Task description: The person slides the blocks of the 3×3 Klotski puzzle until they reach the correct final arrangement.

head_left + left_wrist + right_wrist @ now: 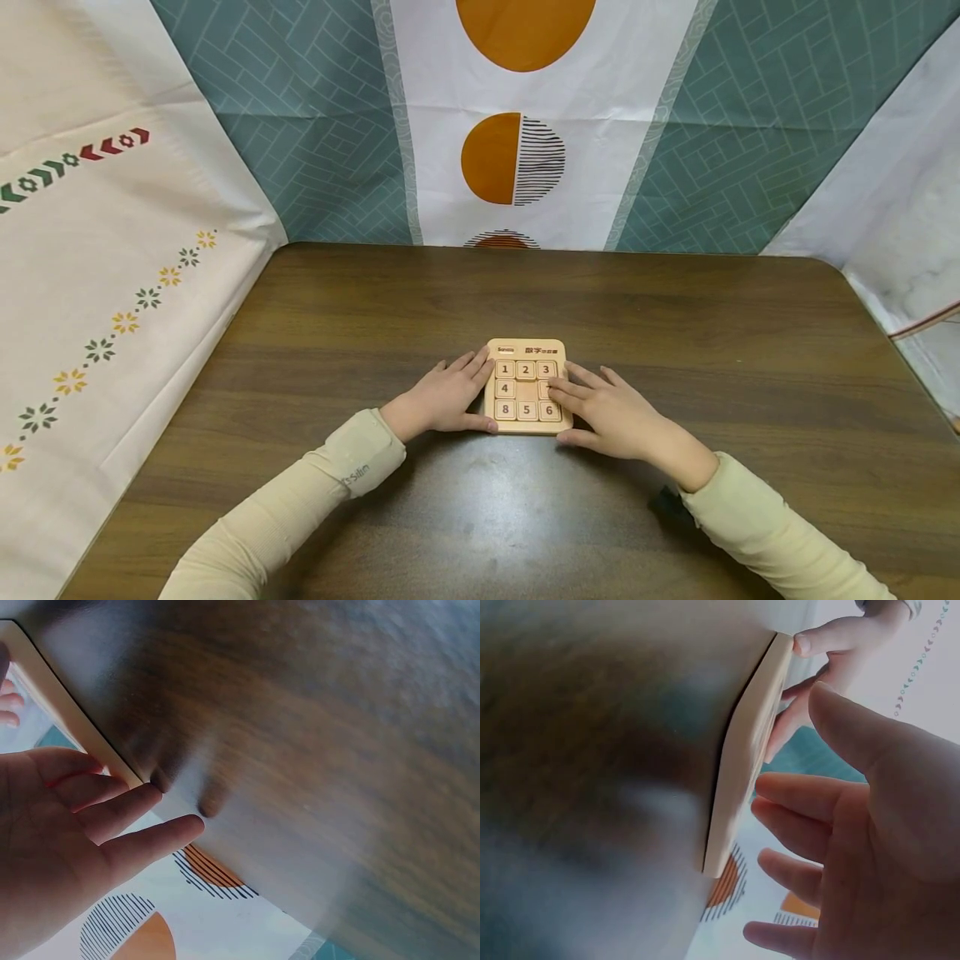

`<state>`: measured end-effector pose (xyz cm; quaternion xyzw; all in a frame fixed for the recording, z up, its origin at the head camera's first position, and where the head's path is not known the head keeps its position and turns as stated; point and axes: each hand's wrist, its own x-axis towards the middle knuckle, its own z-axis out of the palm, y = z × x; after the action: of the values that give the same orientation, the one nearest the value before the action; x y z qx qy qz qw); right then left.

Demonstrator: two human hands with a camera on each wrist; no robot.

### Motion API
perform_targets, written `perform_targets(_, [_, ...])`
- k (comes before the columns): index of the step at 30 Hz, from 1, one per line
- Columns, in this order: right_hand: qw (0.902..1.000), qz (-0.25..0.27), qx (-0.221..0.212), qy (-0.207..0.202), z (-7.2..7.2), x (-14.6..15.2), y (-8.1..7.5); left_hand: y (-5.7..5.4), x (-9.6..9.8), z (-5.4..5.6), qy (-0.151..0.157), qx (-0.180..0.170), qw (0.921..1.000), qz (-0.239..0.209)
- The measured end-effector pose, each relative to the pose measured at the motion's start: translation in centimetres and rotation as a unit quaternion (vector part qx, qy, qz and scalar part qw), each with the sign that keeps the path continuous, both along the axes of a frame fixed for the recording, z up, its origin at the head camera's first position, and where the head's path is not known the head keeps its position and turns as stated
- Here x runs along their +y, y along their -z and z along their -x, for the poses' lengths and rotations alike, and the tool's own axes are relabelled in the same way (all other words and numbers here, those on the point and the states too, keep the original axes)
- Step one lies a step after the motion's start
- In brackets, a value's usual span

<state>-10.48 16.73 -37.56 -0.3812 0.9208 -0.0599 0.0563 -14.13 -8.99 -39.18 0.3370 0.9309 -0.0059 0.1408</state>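
A pale wooden sliding number puzzle (525, 428) lies flat on the table, framed by both hands. Its tiles read 1, 2, 3 along the top and 8, 5, 6 along the bottom. Tile 4 (505, 388) is at the middle left, beside a gap in the centre. My left hand (442, 396) rests at the left edge, fingers extended, thumb by the lower left corner. Over the right side reaches my right hand (615, 412), one fingertip on the middle-right tile (543, 391), whose number is mostly covered. In the right wrist view its fingers are loosely extended near the frame (739, 750).
The dark wooden table (375, 308) reaches back to a patterned cloth (315, 167) hanging behind it. A white cloth (90, 275) with small flowers hangs along the left edge. Pale marbled material (915, 208) shows at the right.
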Motion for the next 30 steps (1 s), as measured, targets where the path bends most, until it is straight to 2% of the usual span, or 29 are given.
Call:
perform_targets(16, [0.9997, 0.003, -0.024, -0.010, 0.2, -0.7, 0.3, -0.1, 0.0, -0.1, -0.002, -0.003, 1.0000, 0.001])
perform_targets(30, [0.9994, 0.003, -0.026, -0.022, 0.3, -1.8, 0.5, -0.2, 0.1, 0.0, -0.006, -0.010, 0.9999, 0.004])
